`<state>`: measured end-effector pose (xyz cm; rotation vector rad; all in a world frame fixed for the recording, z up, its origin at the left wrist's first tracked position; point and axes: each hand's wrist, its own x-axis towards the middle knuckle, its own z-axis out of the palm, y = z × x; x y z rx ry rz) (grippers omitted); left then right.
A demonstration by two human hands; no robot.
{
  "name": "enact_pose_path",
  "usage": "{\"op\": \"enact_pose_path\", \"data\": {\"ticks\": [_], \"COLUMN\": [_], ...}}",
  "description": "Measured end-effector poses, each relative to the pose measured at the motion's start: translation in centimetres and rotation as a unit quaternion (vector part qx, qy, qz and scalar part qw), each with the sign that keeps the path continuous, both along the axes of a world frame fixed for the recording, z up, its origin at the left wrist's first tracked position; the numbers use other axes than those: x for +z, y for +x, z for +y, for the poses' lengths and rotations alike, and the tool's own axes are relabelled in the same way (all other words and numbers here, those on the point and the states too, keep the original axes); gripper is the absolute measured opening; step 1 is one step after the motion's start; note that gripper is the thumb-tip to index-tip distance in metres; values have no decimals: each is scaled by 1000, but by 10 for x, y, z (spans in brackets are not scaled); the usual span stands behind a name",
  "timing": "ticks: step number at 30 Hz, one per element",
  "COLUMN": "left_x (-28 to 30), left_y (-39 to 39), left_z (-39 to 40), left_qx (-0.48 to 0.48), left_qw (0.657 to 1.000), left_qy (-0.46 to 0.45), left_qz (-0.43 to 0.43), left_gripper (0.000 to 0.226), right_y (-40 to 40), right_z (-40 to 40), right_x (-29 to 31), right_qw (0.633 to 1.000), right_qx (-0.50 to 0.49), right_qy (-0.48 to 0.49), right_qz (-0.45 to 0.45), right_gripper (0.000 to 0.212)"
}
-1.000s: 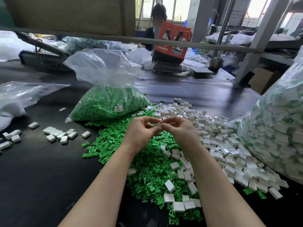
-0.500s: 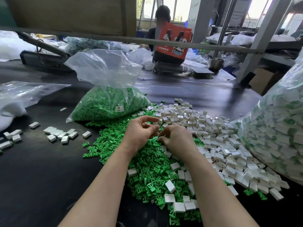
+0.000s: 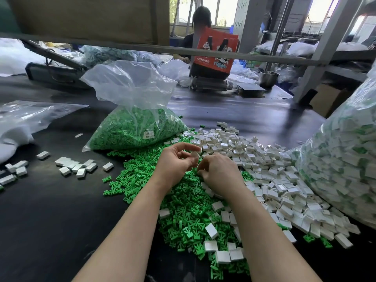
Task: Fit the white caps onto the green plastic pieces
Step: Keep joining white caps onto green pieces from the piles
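Observation:
A heap of loose green plastic pieces (image 3: 183, 212) lies on the black table (image 3: 50, 220) under my forearms. A heap of white caps (image 3: 264, 159) spreads to its right. My left hand (image 3: 175, 163) hovers over the green heap and pinches a white cap (image 3: 195, 154) between thumb and fingers. Just to its right, my right hand (image 3: 220, 171) is palm down, its fingertips curled into the green pieces; whether they hold one is hidden.
A clear bag of green pieces (image 3: 132, 129) stands behind the heap. A big bag of white and green parts (image 3: 345, 163) fills the right edge. Several loose white caps (image 3: 77, 166) lie at left. Across the table sit a person (image 3: 200, 23), a red bag (image 3: 215, 53) and a metal bowl (image 3: 268, 77).
My hands were pressed together, raised over the heaps; they have parted and dropped. The right hand now digs into the green pieces while the left stays slightly above with a cap.

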<state>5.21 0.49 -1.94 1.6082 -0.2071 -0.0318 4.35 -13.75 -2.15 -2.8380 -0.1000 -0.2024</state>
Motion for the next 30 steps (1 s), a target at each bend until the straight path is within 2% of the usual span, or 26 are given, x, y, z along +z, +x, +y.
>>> {"op": "enact_pose_path", "data": {"ticks": [6,10,12,13,15,18,21,23,26,30], "left_x": [1,2,1,1,0,-1,-1,-1,-1,-1], "left_y": [0,-2,-1,-1,0,0,1,1,1,2], "left_z": [-2,-2,-2,-2,-1,-2,-2,-3,-4,-3], "left_qx": [8,13,19,22,30,38,48,55,61,60], "left_qw": [1000,1000,1000,999,999,998,997,996,996,996], "left_qy": [18,4,-1,-1,7,24,26,35,32,15], "left_qz": [-17,-22,-24,-27,-36,-51,-58,-60,-59,-62], "left_gripper": [30,18,9,7,7,9,12,14,17,18], "right_y": [1,0,0,0,-2,-5,-7,-6,-5,-5], "right_z": [-1,-2,-3,-4,-6,-10,-11,-12,-13,-11], "right_x": [0,-1,-3,-3,-2,2,7,10,11,9], "right_qw": [1000,999,993,985,945,840,743,692,661,666], "right_qx": [-13,-19,-33,-40,-51,-45,-35,-23,-1,15], "right_qy": [28,34,92,152,315,539,669,722,750,745], "right_qz": [2,-38,-60,-69,-73,-39,1,18,33,38], "right_gripper": [21,16,15,14,12,11,12,12,13,13]}}
